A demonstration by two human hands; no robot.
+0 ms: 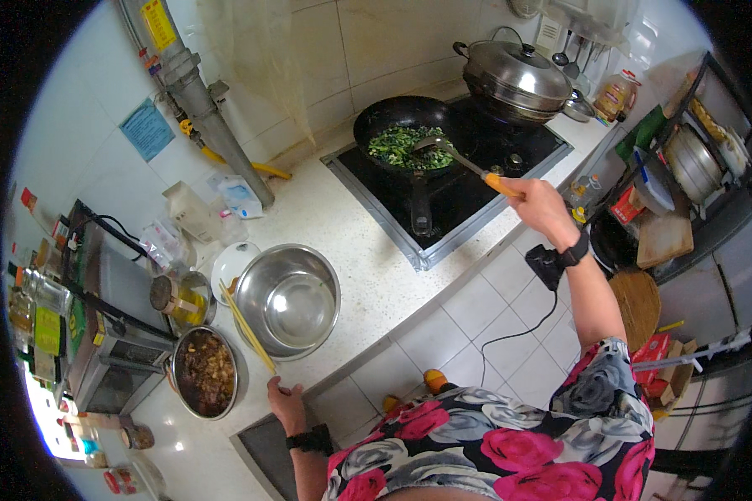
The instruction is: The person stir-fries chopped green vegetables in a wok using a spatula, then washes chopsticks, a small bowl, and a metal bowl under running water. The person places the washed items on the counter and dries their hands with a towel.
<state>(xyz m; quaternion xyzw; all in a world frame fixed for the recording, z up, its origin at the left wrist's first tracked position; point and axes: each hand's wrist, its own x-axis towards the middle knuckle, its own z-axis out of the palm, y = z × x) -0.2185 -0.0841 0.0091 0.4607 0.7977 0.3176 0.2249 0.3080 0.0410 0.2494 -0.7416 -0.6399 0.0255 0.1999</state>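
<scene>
My right hand grips the orange handle of a metal spatula, whose head rests in chopped green vegetables. These lie in a black wok on the left side of a black cooktop, with the wok's handle pointing towards me. At the counter's front edge is my left hand, its fingers near the ends of yellow chopsticks; whether they touch is unclear. The chopsticks lean across the rim of a steel bowl. A steel pot of brown, chunky food stands left of my left hand.
A lidded steel steamer pot stands at the cooktop's back right. On the left are a white plate, a jar of yellow liquid and a toaster oven. A sink is beside my left forearm. Shelves with pans stand on the right.
</scene>
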